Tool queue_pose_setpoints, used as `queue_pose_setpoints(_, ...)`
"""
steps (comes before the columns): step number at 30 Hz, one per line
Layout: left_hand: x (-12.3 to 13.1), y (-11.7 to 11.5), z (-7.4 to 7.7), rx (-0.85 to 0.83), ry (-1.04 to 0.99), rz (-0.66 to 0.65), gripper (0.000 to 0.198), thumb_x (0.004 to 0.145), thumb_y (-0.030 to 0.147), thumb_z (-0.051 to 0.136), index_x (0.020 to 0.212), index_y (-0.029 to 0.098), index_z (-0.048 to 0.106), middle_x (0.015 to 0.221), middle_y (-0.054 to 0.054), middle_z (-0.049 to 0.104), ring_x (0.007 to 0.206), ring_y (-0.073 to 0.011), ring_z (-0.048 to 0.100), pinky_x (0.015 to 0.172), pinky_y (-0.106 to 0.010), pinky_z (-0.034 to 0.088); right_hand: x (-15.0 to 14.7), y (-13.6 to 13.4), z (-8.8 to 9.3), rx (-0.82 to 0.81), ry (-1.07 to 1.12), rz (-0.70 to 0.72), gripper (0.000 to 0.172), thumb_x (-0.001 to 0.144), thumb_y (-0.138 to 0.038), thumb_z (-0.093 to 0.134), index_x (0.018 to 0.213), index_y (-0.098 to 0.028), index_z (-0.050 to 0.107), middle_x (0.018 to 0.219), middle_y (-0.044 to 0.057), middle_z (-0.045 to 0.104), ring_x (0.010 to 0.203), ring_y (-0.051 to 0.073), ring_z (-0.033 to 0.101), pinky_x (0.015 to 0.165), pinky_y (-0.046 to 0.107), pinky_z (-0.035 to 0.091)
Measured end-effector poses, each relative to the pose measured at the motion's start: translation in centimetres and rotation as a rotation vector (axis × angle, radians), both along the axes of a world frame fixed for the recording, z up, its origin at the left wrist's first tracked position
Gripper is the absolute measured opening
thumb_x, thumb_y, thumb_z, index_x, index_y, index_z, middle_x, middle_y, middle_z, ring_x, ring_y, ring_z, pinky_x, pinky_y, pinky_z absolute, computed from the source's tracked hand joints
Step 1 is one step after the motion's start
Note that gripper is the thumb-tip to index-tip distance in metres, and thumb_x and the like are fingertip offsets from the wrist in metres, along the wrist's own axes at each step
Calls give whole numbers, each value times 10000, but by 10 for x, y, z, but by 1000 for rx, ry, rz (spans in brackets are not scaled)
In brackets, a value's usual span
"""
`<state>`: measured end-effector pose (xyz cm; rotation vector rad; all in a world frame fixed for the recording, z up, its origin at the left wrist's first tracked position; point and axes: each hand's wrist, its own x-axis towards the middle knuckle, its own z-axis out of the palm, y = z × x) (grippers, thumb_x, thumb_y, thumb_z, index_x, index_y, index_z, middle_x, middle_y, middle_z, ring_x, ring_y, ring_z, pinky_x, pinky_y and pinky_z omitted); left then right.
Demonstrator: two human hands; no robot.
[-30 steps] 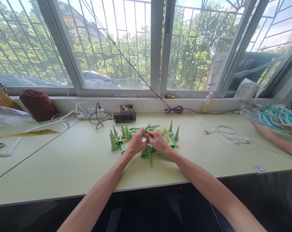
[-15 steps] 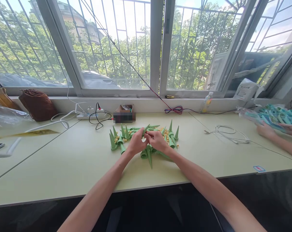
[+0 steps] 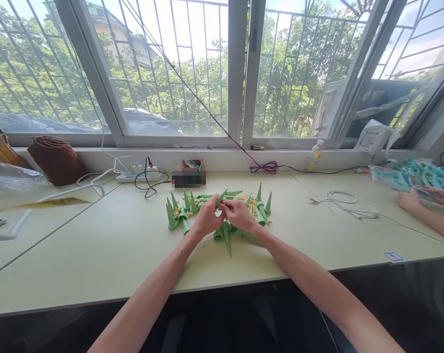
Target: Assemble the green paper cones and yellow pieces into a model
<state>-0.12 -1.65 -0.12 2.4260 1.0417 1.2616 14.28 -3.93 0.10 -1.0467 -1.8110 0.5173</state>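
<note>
Green cone (image 3: 222,197): looked mid-job, left hand (image 3: 208,216) clamped on
Right hand (image 3: 241,214): grip hidden, couldn't tell
Yellow bits (image 3: 176,214): seemingly plenty left

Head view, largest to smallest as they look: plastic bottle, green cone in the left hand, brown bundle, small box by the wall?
1. brown bundle
2. small box
3. plastic bottle
4. green cone, by its visible part only; the left hand covers some, so its full size is unsure.
</note>
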Motion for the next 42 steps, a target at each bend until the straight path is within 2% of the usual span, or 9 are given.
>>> queue_pose_setpoints(12,0,2,-2,-6,-2,7,156,708,127,523,798,206,423,736,16,519,616,-122,389,568,-243,328,-1,2,-1,6,20,-2,384,891,-378,487,564,-180,456,507,-19,459,520,109,379,527,252,261)
queue_pose_setpoints(27,0,1,-1,-16,0,1,146,718,135,521,805,206,428,740,12,519,613,-122,388,558,-241,320,0,2,-1,-5,16,9,343,897,-349,484,601,-176,497,527,-8,501,525,116,416,526,253,271)
queue_pose_setpoints(42,0,1,-1,7,12,14,158,709,133,526,788,211,413,717,19,492,599,-125,363,556,-249,304,0,0,1,4,-6,23,342,905,-345,471,604,-182,467,532,-16,489,536,114,405,541,255,272)
